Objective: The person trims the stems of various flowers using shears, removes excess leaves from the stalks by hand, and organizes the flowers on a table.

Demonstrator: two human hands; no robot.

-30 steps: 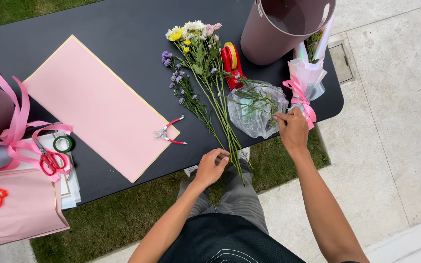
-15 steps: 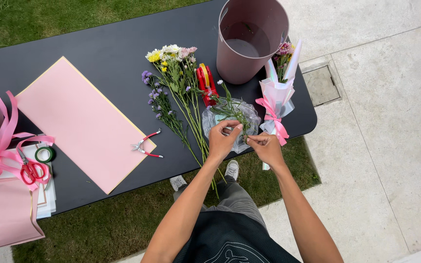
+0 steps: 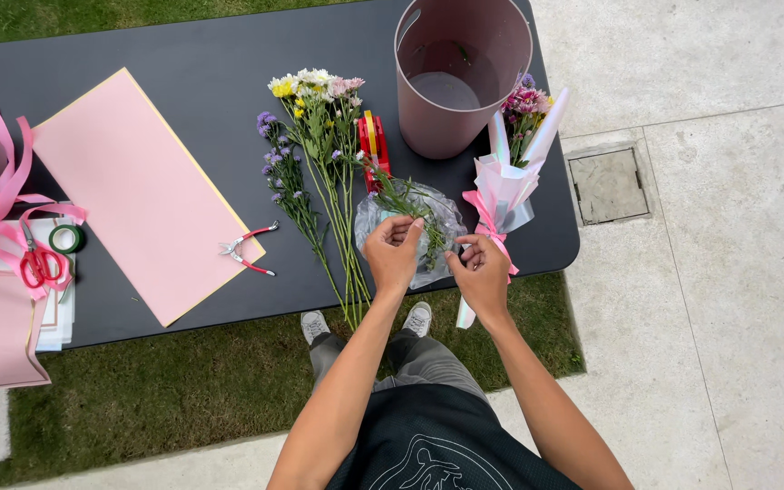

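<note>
Bare counter (image 3: 210, 82) open between pink sheet (image 3: 142, 191) and loose flowers (image 3: 319, 172). Right side crowded: tall bucket (image 3: 460, 77), red tape dispenser (image 3: 372, 145), wrapped bouquet (image 3: 510, 177) hem in the cellophane bundle (image 3: 410, 222).

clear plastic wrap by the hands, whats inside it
Inside the clear plastic wrap lie green leafy sprigs. The left hand and right hand cover its near edge, so what lies there is hidden.

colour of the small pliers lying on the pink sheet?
The pliers have red handles and silvery metal jaws, seen in the head view, lying at the pink paper sheet's right edge.
</note>
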